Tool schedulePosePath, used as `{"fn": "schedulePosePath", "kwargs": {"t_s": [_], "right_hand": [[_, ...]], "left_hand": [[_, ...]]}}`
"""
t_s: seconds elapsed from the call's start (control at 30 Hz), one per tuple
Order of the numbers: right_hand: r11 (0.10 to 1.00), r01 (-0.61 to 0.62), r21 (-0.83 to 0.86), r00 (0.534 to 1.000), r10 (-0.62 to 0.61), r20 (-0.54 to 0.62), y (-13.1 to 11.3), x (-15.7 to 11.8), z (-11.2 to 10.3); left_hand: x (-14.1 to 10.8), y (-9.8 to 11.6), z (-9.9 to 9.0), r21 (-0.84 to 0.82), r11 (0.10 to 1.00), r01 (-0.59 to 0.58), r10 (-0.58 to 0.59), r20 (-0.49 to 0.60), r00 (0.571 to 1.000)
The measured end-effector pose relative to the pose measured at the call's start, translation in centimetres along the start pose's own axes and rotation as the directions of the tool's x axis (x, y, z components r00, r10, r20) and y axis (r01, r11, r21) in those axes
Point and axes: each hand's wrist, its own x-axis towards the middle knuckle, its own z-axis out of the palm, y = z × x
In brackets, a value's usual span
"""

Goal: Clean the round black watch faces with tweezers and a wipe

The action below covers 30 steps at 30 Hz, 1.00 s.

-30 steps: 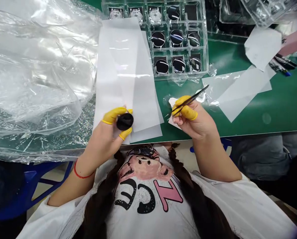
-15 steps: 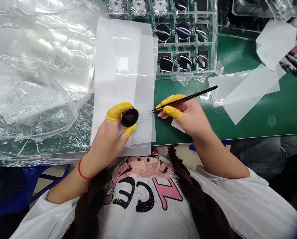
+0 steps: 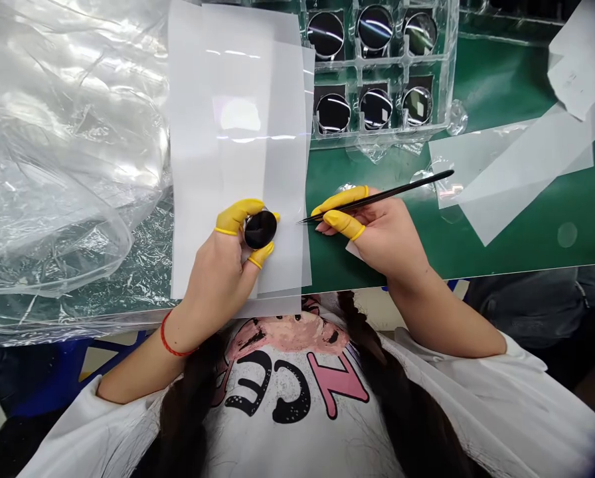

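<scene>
Yellow finger covers are on both of my hands. My left hand (image 3: pixel 230 255) grips a round black disc (image 3: pixel 260 230) by its rim, dark face up, over the white sheets (image 3: pixel 238 166). To the right, my right hand (image 3: pixel 372 229) holds black tweezers (image 3: pixel 402 188) between thumb and forefinger. The tweezers' tips point left at the sheets' right edge, a short way from the disc and not touching it. A small white piece, partly hidden, lies under my right hand.
A clear compartment tray (image 3: pixel 402 65) with several round black pieces stands at the top. Crumpled clear plastic (image 3: pixel 68 133) covers the left side. Translucent sheets (image 3: pixel 501 186) lie at right on the green table (image 3: pixel 516 73), whose front edge is near my forearms.
The view has shifted, so the tray appears higher and nearer. The tweezers' tips look closer together. My left hand still holds the disc, turned slightly.
</scene>
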Motion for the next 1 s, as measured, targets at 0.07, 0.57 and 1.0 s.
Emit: {"fn": "schedulePosePath", "kwargs": {"t_s": [0.07,0.57,1.0], "right_hand": [[1.000,0.005,-0.021,1.000,-0.005,-0.007,0.0,0.0,0.0],[1.000,0.010,-0.025,1.000,-0.010,-0.001,-0.1,0.2,0.3],[0.966,0.212,-0.146,0.972,-0.224,-0.072,-3.6,-3.8,-1.3]], "left_hand": [[0.0,0.0,0.0,-0.005,1.000,-0.007,0.007,-0.008,1.000],[0.1,0.0,0.5,-0.144,0.990,0.009,-0.012,-0.016,1.000],[0.1,-0.2,0.5,-0.299,0.954,0.013,-0.022,-0.027,0.999]]}}
